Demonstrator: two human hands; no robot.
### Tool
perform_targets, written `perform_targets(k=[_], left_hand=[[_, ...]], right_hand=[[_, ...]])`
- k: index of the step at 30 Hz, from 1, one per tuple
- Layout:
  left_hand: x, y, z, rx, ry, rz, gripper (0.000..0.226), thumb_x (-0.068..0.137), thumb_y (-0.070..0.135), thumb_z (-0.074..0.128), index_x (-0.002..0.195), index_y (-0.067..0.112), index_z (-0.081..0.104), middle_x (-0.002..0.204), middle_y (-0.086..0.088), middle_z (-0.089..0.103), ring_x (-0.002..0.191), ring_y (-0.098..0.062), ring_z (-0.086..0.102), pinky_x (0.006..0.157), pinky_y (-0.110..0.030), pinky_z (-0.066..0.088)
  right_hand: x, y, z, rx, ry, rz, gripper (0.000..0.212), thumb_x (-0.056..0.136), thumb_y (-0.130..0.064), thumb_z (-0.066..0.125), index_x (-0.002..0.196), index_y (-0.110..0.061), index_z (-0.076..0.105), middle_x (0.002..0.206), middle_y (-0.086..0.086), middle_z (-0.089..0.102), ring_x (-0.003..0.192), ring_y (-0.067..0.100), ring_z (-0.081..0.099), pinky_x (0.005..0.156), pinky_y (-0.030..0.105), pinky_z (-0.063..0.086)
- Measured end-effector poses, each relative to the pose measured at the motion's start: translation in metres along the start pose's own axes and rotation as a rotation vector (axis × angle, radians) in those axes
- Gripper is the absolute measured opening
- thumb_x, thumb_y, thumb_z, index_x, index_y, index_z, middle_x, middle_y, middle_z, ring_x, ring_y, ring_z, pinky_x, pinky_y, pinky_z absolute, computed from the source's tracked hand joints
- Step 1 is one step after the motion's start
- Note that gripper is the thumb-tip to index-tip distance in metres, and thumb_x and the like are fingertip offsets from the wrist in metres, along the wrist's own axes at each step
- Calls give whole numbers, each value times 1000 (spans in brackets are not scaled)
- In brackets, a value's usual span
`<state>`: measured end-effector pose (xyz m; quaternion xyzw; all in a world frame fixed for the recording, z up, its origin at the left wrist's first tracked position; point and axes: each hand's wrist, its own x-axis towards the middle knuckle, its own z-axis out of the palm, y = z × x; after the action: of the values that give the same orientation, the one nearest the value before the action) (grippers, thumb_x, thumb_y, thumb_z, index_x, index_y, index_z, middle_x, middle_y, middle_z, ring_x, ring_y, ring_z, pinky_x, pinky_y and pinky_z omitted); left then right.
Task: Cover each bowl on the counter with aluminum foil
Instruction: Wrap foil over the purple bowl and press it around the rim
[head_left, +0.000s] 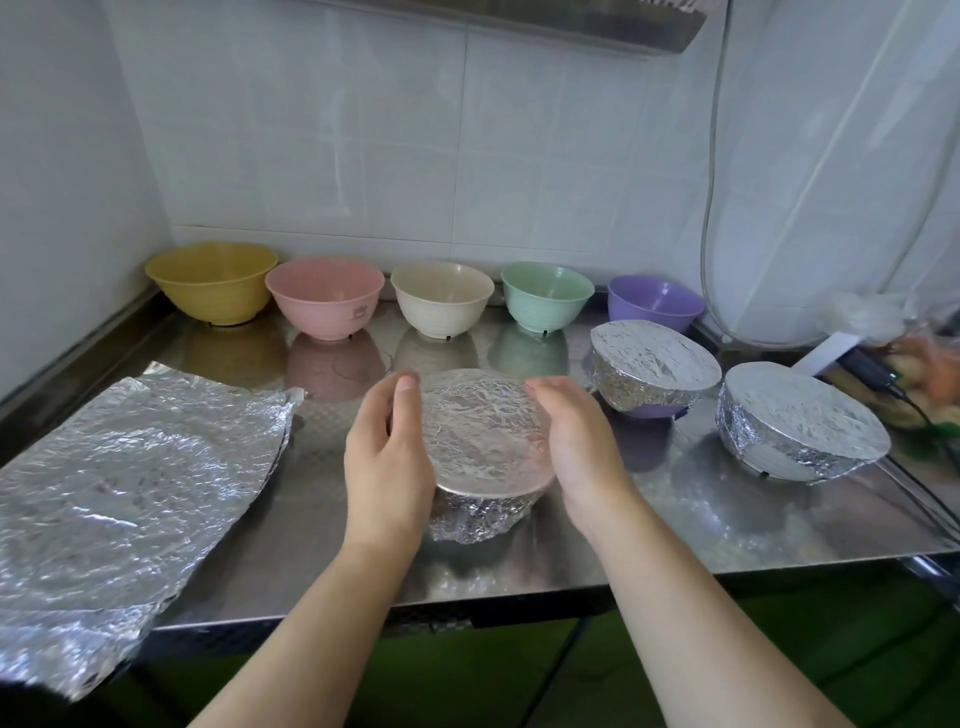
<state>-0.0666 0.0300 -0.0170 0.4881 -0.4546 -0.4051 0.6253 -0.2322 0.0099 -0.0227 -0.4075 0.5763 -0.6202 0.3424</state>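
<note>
Two hands cupped a foil-covered bowl (485, 457) at the counter's (701, 519) front middle.
The left hand (387, 457) and right hand (576, 447) curved around its sides, fingers pressing the foil at the rim; loose foil sheets (130, 467) lay left.

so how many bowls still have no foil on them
5, all in the back row along the wall, left to right: yellow bowl, pink bowl, cream bowl, green bowl, purple bowl, which is partly hidden behind a foil-covered bowl.
</note>
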Motion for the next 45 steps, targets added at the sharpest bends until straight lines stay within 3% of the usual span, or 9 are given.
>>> perform_targets(k=[3,9,13,18,23,26,29,32,45], left_hand=[[2,2,-8,-1,34,-19,31,108,41,46,128,31,68,120,20,70,116,4,60,104,-27,45],[-24,-1,4,3,-2,12,45,106,40,52,150,32,47,148,20,51,137,3,44,113,-22,33],[-23,-6,13,41,61,45,40,109,38,45,148,31,49,147,17,54,138,0,45,119,-29,33],[-12,-8,13,16,47,33,33,111,32,39,136,30,61,133,21,62,120,17,49,91,5,31],[5,-3,3,49,17,29,35,110,37,39,129,30,68,124,20,68,120,7,56,109,-25,42],[-3,-3,-1,68,65,51,36,110,40,41,139,31,60,134,21,63,125,9,52,106,-19,38],[-19,-2,5,60,19,54,45,108,40,46,152,31,46,152,19,49,140,3,42,116,-25,31],[-27,-4,16,21,-7,55,48,108,38,48,155,30,42,155,18,46,142,4,38,117,-23,28],[-4,-10,13,28,-4,-9,36,110,35,37,135,35,63,131,22,65,127,3,54,109,-27,39]], right_hand=[[3,-6,-10,-98,41,-45,43,82,-51,60,92,-10,68,95,6,71,97,26,66,92,45,47],[8,-16,-5,158,-207,111,31,103,-27,59,121,-11,78,124,3,77,123,17,69,118,41,45],[2,-10,-5,231,-211,185,39,109,-29,48,126,-7,76,126,8,76,125,21,69,119,47,44],[-3,-4,-1,200,-121,128,39,89,-41,58,113,-21,81,124,1,78,124,18,69,111,43,49],[-7,-2,-6,155,1,30,26,87,-42,62,94,-26,81,112,2,78,117,28,69,106,50,51],[1,-8,-9,99,54,24,40,73,-61,61,91,-32,82,107,-3,79,112,24,70,113,57,45],[7,-15,-8,194,-43,68,26,95,-42,64,103,-25,82,121,-4,78,112,9,71,116,46,46],[5,-19,-7,261,-148,151,34,102,-31,58,123,-10,76,121,4,78,106,12,75,94,29,58],[-1,0,-10,194,-65,95,29,82,-42,65,101,-29,84,116,1,79,119,25,70,116,54,46]])
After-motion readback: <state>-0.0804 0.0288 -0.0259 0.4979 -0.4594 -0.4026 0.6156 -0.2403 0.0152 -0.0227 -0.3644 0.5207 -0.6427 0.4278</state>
